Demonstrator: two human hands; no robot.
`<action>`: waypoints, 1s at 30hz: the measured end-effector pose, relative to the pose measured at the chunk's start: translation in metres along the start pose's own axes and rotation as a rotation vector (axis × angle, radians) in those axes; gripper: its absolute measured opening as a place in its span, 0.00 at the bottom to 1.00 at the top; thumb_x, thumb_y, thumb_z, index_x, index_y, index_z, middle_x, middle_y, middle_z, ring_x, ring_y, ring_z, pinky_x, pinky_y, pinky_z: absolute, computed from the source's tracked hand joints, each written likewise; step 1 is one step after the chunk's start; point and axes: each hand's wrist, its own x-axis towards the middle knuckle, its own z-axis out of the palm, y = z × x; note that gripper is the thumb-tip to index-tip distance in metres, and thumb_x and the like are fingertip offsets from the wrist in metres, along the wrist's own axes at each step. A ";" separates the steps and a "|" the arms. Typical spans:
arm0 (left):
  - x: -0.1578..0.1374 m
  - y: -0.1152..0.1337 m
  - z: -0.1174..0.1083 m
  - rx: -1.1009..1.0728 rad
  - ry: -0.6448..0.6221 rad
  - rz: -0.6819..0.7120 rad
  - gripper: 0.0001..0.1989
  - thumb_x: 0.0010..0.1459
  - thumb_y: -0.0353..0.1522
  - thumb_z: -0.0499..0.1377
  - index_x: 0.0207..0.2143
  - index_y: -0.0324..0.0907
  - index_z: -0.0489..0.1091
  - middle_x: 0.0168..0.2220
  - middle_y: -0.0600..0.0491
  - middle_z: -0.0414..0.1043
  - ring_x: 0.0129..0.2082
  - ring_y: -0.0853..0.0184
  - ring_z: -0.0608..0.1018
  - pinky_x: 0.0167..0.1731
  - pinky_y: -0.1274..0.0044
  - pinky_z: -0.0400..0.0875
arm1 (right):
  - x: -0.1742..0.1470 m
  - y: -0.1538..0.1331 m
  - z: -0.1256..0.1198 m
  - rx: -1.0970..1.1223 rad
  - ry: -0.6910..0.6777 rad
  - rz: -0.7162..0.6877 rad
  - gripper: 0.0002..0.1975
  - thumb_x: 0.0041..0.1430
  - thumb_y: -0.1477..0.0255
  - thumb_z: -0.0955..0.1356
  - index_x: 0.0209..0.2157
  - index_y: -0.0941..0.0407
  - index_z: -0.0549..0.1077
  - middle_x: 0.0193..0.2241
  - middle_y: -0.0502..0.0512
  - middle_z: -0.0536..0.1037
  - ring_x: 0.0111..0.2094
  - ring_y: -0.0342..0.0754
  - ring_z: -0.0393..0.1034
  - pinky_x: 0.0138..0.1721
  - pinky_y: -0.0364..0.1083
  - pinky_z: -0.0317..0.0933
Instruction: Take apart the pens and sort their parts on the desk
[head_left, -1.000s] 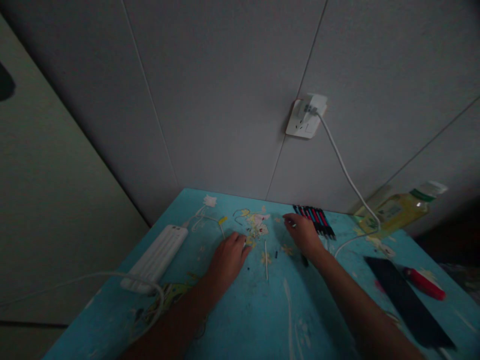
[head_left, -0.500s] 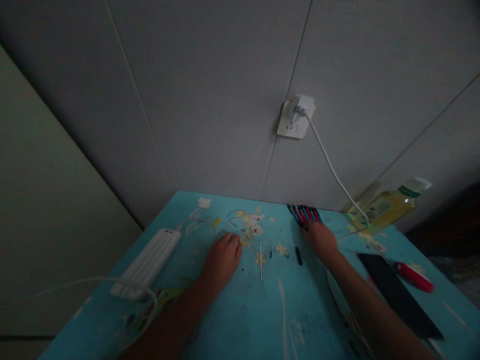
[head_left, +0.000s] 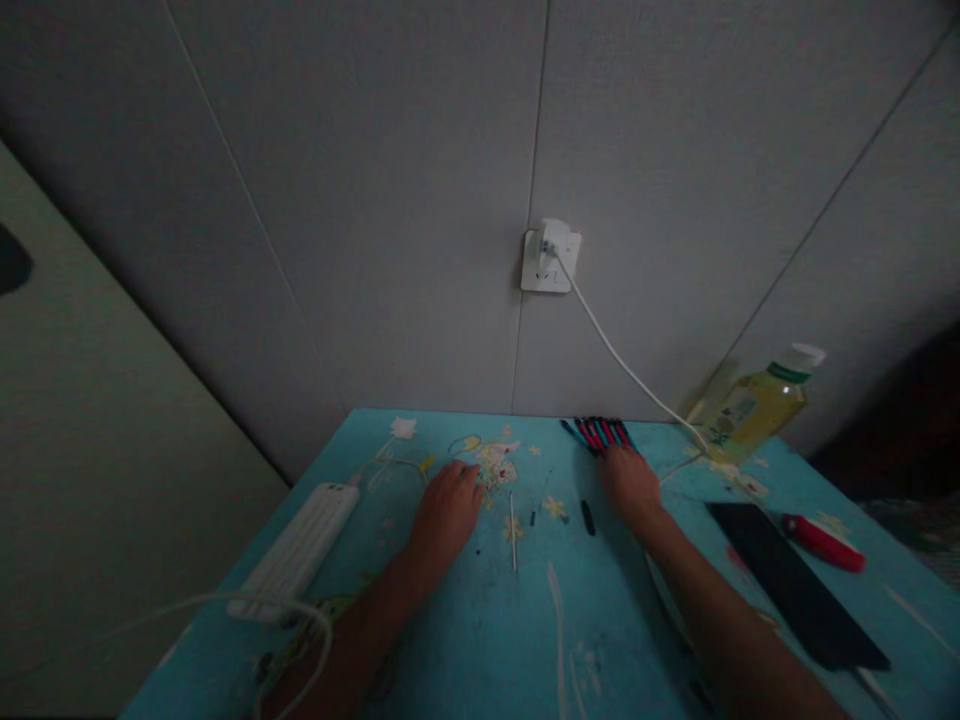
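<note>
My left hand (head_left: 448,505) rests on the blue patterned tabletop (head_left: 480,640), fingers bent inward; what they close on, if anything, is hidden. Just beyond it run a thin pale cable with a yellow tag (head_left: 427,463) and a printed flower pattern. My right hand (head_left: 630,485) reaches to the back of the table, its fingers closed at the near ends of a row of several red, blue and black pens (head_left: 606,432). The leftmost pen slants apart from the others. Between my hands lie a thin silver rod (head_left: 514,535), a small dark piece (head_left: 533,518) and a black pen cap-like piece (head_left: 587,517).
A white power strip (head_left: 296,555) lies at left, its cable looping in front. On the wall, a charger (head_left: 553,240) sits in the socket with a white cable hanging down. At right are a bottle of yellow liquid (head_left: 761,405), a black flat strip (head_left: 795,580) and a red-handled tool (head_left: 823,543).
The view has turned slightly right and up. My right hand stays at the pens, and the leftmost pen now stands out more from the row. My left hand keeps its place.
</note>
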 end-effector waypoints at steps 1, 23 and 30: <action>0.003 0.001 0.002 0.009 -0.010 -0.001 0.13 0.66 0.28 0.52 0.50 0.39 0.70 0.45 0.46 0.71 0.48 0.60 0.72 0.51 0.70 0.66 | -0.002 0.003 -0.001 0.023 0.011 0.003 0.13 0.65 0.70 0.62 0.38 0.61 0.77 0.39 0.70 0.80 0.41 0.57 0.75 0.41 0.49 0.63; 0.014 0.011 0.009 0.148 -0.181 0.048 0.12 0.66 0.26 0.50 0.42 0.42 0.73 0.42 0.48 0.72 0.43 0.61 0.74 0.45 0.71 0.65 | -0.067 0.018 -0.012 0.605 0.123 -0.136 0.17 0.65 0.59 0.61 0.41 0.55 0.74 0.35 0.55 0.80 0.31 0.49 0.73 0.34 0.46 0.62; 0.014 0.017 0.006 0.138 -0.138 0.075 0.14 0.63 0.23 0.52 0.45 0.44 0.73 0.41 0.49 0.73 0.41 0.60 0.75 0.43 0.70 0.68 | -0.071 0.012 -0.016 0.650 0.140 -0.150 0.16 0.65 0.60 0.61 0.42 0.56 0.74 0.36 0.57 0.80 0.32 0.51 0.73 0.36 0.48 0.63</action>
